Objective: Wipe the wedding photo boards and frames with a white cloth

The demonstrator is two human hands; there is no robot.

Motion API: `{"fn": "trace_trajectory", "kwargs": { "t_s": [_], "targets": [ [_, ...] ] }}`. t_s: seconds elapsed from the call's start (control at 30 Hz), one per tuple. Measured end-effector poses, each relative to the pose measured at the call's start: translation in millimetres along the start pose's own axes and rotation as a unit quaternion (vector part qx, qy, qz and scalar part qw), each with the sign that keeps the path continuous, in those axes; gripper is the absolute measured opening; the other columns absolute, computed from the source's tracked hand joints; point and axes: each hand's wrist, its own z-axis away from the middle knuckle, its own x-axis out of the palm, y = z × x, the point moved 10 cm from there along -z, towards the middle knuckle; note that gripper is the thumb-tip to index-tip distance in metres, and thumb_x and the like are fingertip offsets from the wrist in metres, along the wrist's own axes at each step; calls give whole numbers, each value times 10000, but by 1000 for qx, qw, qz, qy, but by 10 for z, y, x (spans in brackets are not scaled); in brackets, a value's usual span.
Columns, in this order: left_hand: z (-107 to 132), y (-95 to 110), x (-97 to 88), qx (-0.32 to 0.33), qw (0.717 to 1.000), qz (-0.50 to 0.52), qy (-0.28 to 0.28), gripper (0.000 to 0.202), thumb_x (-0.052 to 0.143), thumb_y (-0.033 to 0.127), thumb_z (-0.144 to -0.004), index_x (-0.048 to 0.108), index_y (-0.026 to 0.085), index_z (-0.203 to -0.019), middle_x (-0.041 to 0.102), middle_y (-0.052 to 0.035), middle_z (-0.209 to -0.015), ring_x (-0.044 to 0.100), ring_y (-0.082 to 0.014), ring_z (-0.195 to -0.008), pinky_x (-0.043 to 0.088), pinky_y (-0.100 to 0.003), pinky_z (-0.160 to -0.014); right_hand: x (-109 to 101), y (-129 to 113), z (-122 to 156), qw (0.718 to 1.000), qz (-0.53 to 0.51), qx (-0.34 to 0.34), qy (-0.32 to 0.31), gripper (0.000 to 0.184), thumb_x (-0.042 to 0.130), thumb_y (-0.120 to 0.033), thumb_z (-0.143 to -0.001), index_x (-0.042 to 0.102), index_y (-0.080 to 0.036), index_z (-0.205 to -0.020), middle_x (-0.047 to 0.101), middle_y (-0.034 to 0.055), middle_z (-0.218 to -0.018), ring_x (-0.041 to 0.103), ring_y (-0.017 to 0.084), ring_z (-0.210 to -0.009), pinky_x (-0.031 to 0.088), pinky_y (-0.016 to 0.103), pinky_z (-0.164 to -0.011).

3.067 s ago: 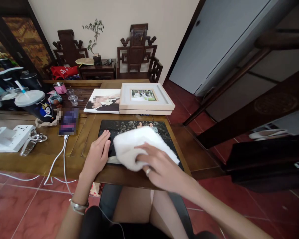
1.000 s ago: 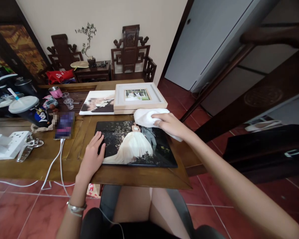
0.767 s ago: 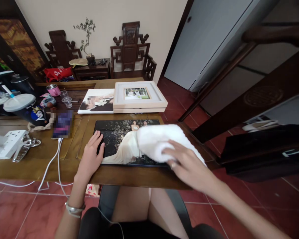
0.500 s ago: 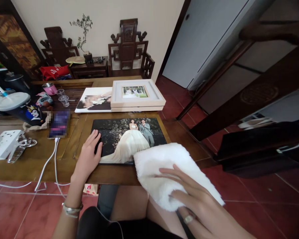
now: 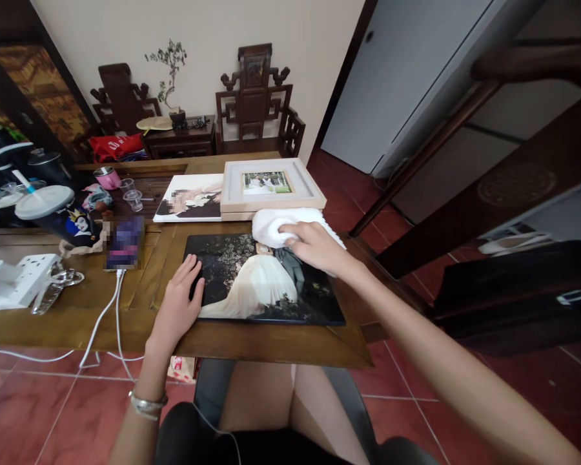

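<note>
A dark wedding photo panel (image 5: 252, 284) lies flat on the wooden table (image 5: 213, 339) in front of me. My left hand (image 5: 181, 297) rests on its left edge with the fingers stretched out. A fluffy white cloth (image 5: 268, 226) is bunched under my right hand (image 5: 310, 242), whose fingers are closed on it at the panel's upper right. The cloth covers part of the far edge and the heads of the two pictured people. Its upper side touches or nearly touches the framed photo (image 5: 232, 190) behind; I cannot tell which.
Beside the framed photo lies a white-edged photo print (image 5: 188, 197). On the left are a phone (image 5: 124, 242) with white cables, a power strip (image 5: 29, 278), a clear hair claw (image 5: 58, 284), a lidded cup (image 5: 48, 203) and a pink mug (image 5: 106, 177). Carved chairs stand behind.
My right hand has carried the white cloth from the panel's near right corner up to its far right edge, uncovering the lower right corner. My left hand stays on the left edge.
</note>
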Motion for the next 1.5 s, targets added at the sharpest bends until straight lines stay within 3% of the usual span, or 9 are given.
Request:
{"fn": "trace_trajectory", "kwargs": {
  "t_s": [0.13, 0.3, 0.47, 0.6, 0.73, 1.0, 1.23, 1.37, 1.5],
  "targets": [
    [1, -2, 1, -3, 1000, -2, -1, 406, 439, 271, -949, 595, 78, -1271, 513, -203, -1413, 435, -279, -1363, 350, -490, -1140, 22, -120, 178, 1000, 23, 5, 11, 270, 405, -148, -790, 658, -173, -882, 603, 74, -751, 563, 244, -765, 405, 336, -727],
    [4, 1, 3, 2, 1000, -4, 7, 403, 437, 274, -950, 596, 87, -1270, 519, -195, -1411, 436, -275, -1363, 360, -489, -1135, 107, -637, 1019, 997, -20, -74, 29, 306, 419, -84, -716, 650, -181, -892, 651, 165, -1073, 563, 319, -1089, 469, 477, -873],
    [4, 6, 5, 6, 1000, -8, 10, 412, 433, 277, -952, 600, 57, -1258, 534, -207, -1392, 446, -275, -1356, 365, -475, -1134, 159, -1066, 1642, 988, -85, -127, -6, 297, 467, -45, -638, 618, -221, -823, 649, 107, -1206, 466, 297, -1279, 292, 559, -1121],
    [0, 6, 7, 8, 1000, -8, 7, 407, 431, 274, -951, 600, 73, -1263, 527, -199, -1401, 442, -276, -1359, 363, -486, -1133, 180, -1074, 1459, 987, -92, -123, -38, 297, 462, -38, -661, 644, -196, -833, 660, 125, -1154, 510, 297, -1220, 349, 539, -1079],
    [-3, 10, -2, 12, 1000, -5, 7, 405, 438, 271, -947, 600, 79, -1265, 525, -197, -1404, 448, -283, -1353, 365, -491, -1131, 222, -785, 807, 995, -46, -91, -21, 311, 436, -70, -744, 675, -159, -923, 644, 162, -1048, 563, 296, -1016, 469, 453, -871],
    [2, 3, -10, 10, 1000, 10, 11, 398, 454, 254, -938, 605, 74, -1259, 528, -206, -1398, 452, -293, -1349, 367, -492, -1129, 232, -313, -174, 1000, 25, -8, 9, 333, 422, -140, -824, 674, -134, -1040, 617, 121, -835, 547, 270, -839, 410, 361, -761],
    [9, -13, 0, 7, 1000, 15, 18, 390, 453, 262, -940, 610, 92, -1254, 535, -194, -1397, 456, -289, -1347, 362, -497, -1132, 297, -831, 644, 996, -9, -84, 2, 337, 434, -82, -762, 671, -116, -999, 632, 175, -1025, 539, 315, -1045, 430, 483, -932],
    [8, -6, 1, 9, 1000, 13, 18, 390, 455, 260, -939, 607, 96, -1258, 531, -188, -1402, 452, -282, -1350, 366, -491, -1131, 290, -1210, 1288, 988, -67, -134, -27, 367, 455, -48, -679, 658, -162, -963, 634, 145, -1168, 450, 316, -1259, 284, 566, -1104],
    [3, 14, 5, 13, 1000, 1, 12, 409, 441, 259, -944, 599, 49, -1258, 528, -218, -1394, 446, -286, -1354, 370, -488, -1128, 300, -1378, 1484, 981, -93, -160, -52, 398, 477, -53, -632, 649, -184, -966, 630, 112, -1214, 450, 319, -1257, 245, 585, -1121]
  ]
}}
